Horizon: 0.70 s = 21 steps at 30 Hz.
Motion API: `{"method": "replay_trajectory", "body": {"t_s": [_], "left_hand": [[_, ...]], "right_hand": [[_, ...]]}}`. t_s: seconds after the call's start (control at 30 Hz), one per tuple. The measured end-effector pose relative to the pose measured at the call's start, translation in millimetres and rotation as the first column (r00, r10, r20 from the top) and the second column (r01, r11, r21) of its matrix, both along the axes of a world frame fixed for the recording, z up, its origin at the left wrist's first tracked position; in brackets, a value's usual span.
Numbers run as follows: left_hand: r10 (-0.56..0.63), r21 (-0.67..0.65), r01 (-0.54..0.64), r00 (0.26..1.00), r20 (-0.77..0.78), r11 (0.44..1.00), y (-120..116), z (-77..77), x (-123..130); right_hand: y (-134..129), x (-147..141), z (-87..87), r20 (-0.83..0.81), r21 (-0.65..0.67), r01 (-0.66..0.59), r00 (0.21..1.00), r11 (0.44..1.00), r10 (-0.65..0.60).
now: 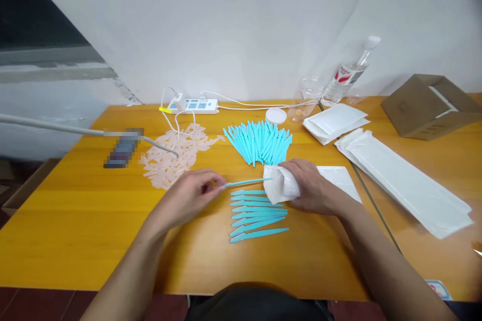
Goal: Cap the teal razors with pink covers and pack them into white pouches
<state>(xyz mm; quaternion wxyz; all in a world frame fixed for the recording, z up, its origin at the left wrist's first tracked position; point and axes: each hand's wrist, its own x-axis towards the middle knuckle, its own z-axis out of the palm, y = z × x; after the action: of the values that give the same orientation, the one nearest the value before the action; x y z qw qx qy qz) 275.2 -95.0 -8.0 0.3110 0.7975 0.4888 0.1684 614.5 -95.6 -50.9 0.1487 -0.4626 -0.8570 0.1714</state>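
Note:
My left hand (196, 188) pinches one end of a thin turquoise stick (244, 182), held level. Its other end reaches the open mouth of a white paper bag (280, 184), which my right hand (311, 185) grips from the right. Below the bag, several turquoise sticks (258, 216) lie side by side in a column on the table, the upper ones partly covered by it. A dense pile of the same turquoise sticks (259, 141) is fanned out behind my hands. Another white bag (341, 180) lies flat beside my right hand.
Pale pink pieces (176, 153) spread at left, near a blurred phone (123, 148) and a grey cable. A power strip (196, 106), round lid (276, 116), clear container (305, 100) and bottle (344, 79) stand along the wall. White bags (404, 180) and a cardboard box (422, 108) are right.

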Motion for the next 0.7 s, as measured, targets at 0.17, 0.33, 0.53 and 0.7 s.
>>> {"method": "replay_trajectory", "body": {"t_s": [0.17, 0.33, 0.53, 0.7], "left_hand": [[-0.235, 0.132, 0.222, 0.968, 0.090, 0.966, 8.4, -12.4, 90.8], [0.014, 0.028, -0.019, 0.984, 0.177, 0.999, 7.6, -35.3, 63.2], [0.029, -0.036, -0.031, 0.999, -0.042, 0.999, 0.8, -54.7, 21.1], [-0.013, -0.044, 0.015, 0.999, 0.038, 0.999, -2.9, -51.3, 19.9]], "right_hand": [[0.2, -12.4, 2.1, -0.018, 0.001, -0.029, 0.999, 1.000, 0.029], [-0.4, -8.9, -0.8, 0.001, -0.005, -0.003, 1.000, 1.000, 0.003], [-1.4, -5.0, -3.7, 0.019, -0.019, -0.010, 1.000, 1.000, 0.010], [-3.7, -4.5, -5.1, 0.039, -0.023, -0.010, 0.999, 1.000, 0.011]]}}
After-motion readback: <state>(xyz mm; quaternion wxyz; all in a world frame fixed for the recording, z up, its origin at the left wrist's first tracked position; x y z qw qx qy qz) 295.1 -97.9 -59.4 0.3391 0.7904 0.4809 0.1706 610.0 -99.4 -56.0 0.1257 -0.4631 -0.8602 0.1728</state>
